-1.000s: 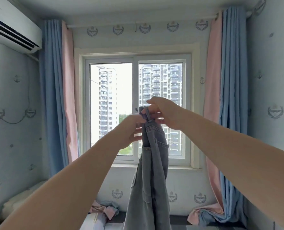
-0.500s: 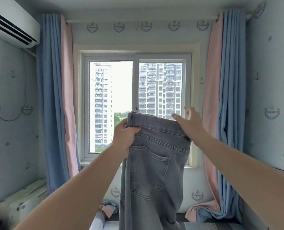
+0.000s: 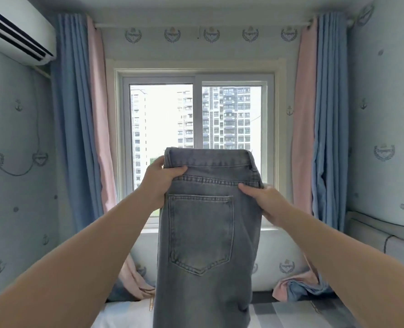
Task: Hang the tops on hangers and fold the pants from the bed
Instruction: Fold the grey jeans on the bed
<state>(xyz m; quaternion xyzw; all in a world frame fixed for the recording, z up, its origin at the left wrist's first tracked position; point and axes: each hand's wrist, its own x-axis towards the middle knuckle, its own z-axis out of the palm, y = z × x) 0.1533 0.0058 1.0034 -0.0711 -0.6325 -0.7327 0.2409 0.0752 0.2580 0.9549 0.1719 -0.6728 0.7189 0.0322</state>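
At centre frame, before the window (image 3: 196, 129): grey jeans (image 3: 205, 233), held up at the waist, doubled leg on leg, back pocket facing, legs hanging toward 6 o'clock over the bed (image 3: 314, 313). Left hand (image 3: 159, 179) closed on waistband at 9 o'clock; right hand (image 3: 258, 197) pinching side seam at 3 o'clock. Step judged: folding pants, early. Next likely: lower flat onto bed, fold lengthwise.

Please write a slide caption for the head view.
Both hands, left and right, hold grey jeans up before the window.
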